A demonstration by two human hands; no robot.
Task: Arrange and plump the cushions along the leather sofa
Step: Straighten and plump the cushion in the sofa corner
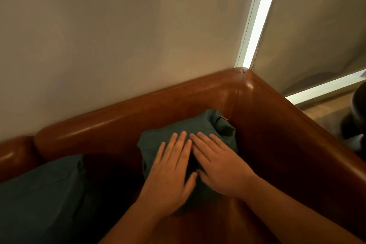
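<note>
Head view: a teal cushion (pixel 178 136) sits in the corner of the brown leather sofa (pixel 277 125), wedged against backrest and armrest; left hand (pixel 170 174) and right hand (pixel 219 166) lie flat on its face, fingers spread and nearly touching, gripping nothing. A second teal cushion (pixel 39 194) lies well apart at lower left. Judgement: to plump well, press evenly outward from centre, then lift the slumped zipper corner (pixel 222 123) so the cushion stands square in the corner.

A glossy reddish-brown leather sofa (pixel 277 125) holds two plain dark teal cushions: a corner cushion (pixel 178 130) and a larger cushion (pixel 39 194) in shadow. The wall (pixel 118 35) and roller blind (pixel 320 25) are plain beige-grey.
</note>
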